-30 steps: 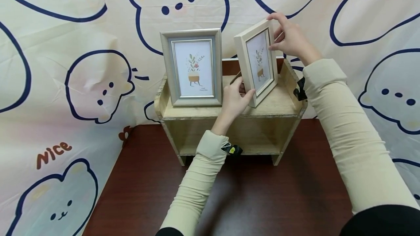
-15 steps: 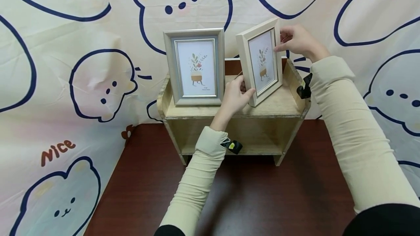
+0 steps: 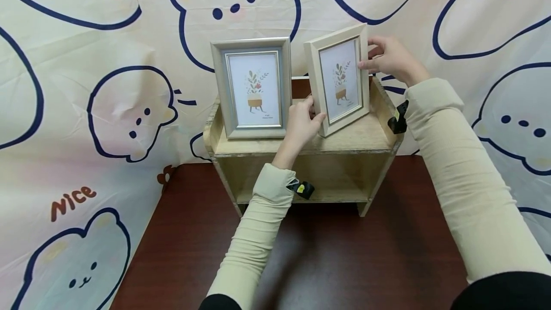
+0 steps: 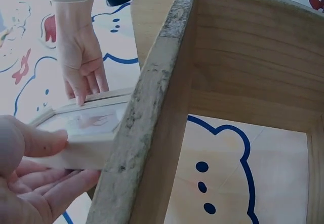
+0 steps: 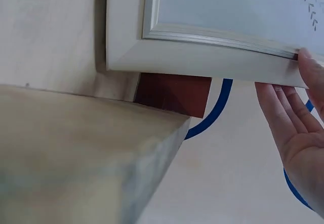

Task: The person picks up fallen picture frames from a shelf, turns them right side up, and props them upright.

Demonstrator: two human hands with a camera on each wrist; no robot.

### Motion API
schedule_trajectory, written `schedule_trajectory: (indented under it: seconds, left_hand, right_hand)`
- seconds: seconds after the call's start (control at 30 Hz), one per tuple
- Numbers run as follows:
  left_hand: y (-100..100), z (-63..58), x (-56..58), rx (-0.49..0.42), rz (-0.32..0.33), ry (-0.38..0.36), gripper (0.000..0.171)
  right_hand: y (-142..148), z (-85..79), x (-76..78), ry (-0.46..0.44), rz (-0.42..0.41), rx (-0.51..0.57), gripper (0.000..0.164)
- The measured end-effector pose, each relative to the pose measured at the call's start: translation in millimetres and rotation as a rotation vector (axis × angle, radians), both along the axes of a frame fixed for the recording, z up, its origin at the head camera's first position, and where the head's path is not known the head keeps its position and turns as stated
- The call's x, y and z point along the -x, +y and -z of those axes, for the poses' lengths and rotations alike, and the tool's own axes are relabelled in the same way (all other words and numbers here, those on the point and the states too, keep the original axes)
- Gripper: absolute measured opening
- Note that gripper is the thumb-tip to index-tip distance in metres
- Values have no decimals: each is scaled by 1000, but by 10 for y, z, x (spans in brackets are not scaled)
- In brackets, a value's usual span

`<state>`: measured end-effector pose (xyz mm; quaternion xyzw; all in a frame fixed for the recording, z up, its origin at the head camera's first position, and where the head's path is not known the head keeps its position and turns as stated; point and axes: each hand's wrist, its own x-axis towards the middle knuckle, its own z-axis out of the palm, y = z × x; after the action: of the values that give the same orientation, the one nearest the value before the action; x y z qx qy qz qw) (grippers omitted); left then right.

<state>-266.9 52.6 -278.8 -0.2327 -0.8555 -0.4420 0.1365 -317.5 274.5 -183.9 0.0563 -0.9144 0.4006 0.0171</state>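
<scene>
A cream picture frame (image 3: pixel 340 79) with a potted-plant print stands on the right part of the wooden shelf's top (image 3: pixel 344 143), turned slightly toward the left. My left hand (image 3: pixel 301 126) pinches its lower left edge; in the left wrist view the thumb (image 4: pixel 48 142) lies on the front and the fingers are behind. At the upper right edge my right hand (image 3: pixel 393 59) grips it, thumb in front and fingers behind, as the right wrist view of this hand (image 5: pixel 298 127) also shows. A silver-grey picture frame (image 3: pixel 224 109) with a similar print stands upright to its left.
The small wooden shelf has raised side panels (image 3: pixel 385 109) and an open lower compartment (image 3: pixel 340 178). It stands on a dark red-brown table (image 3: pixel 344 252). A cartoon-bear cloth (image 3: pixel 129 51) hangs close behind and to the sides.
The cream picture frame has turned to face more forward and shifted slightly left, the left hand moving with it. My right hand has slid from its top corner down to its right edge.
</scene>
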Motion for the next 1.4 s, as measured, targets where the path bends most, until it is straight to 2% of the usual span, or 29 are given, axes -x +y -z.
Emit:
schedule_trajectory:
  seconds: [0.1, 0.23, 0.37, 0.5, 0.67, 0.87, 1.13, 1.27, 1.4]
  left_hand:
    - [20, 14, -12, 35, -89, 78, 16]
    - [55, 18, -35, 95, -204, 170, 25]
    - [76, 13, -40, 153, -287, 185, 33]
    - [70, 25, -17, 158, -319, 175, 34]
    - [48, 56, 36, 117, -330, 201, 30]
    - [25, 80, 79, 75, -310, 200, 30]
    - [14, 94, 89, 111, -334, 198, 32]
    - [29, 125, 45, 132, -304, 209, 33]
    - [-12, 177, -89, 61, -218, 301, 36]
  right_hand:
    - [24, 25, -55, 4, 24, 26, 57]
    - [44, 47, -140, -1, 67, 59, 53]
    - [25, 63, -234, -7, 127, 69, 56]
    - [-16, 107, -330, 13, 190, 76, 58]
    - [-51, 161, -415, 36, 244, 146, 58]
    - [-70, 197, -445, 56, 263, 199, 56]
    - [-105, 258, -432, 118, 256, 190, 54]
    - [-95, 311, -444, 156, 249, 168, 53]
    - [-89, 384, -518, 198, 244, 114, 58]
